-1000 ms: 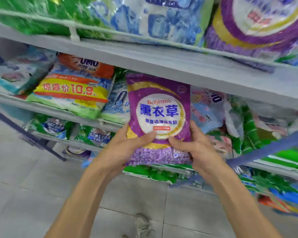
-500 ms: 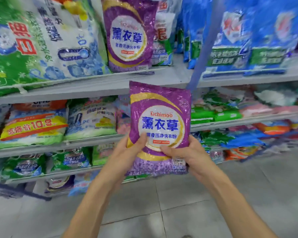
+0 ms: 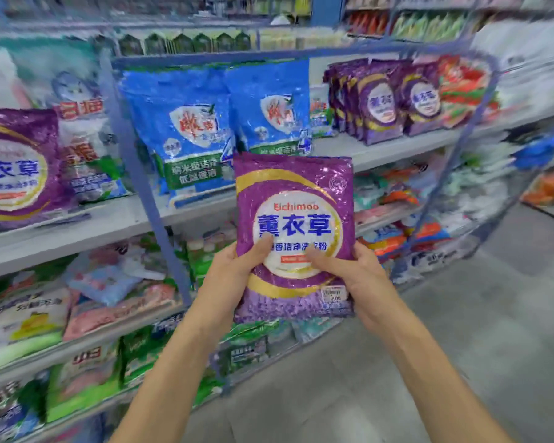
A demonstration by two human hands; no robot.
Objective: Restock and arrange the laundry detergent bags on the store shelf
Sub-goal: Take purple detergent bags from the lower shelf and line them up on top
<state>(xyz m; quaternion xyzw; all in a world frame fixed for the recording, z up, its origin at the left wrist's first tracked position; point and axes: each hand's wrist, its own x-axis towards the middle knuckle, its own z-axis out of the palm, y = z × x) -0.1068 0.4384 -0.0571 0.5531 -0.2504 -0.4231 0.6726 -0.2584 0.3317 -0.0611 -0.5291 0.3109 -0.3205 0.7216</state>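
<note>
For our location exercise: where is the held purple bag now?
Head view, centre: the purple bag is gripped by left hand and right hand, just below the blue bags.

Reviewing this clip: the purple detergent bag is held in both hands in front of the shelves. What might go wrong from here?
Misplacing: the purple bag, gripped by the left hand and right hand, sits in front of the blue bags, while the row of matching bags stands further right. Toppling: that row looks packed, so squeezing one in might knock bags off the shelf.
</note>
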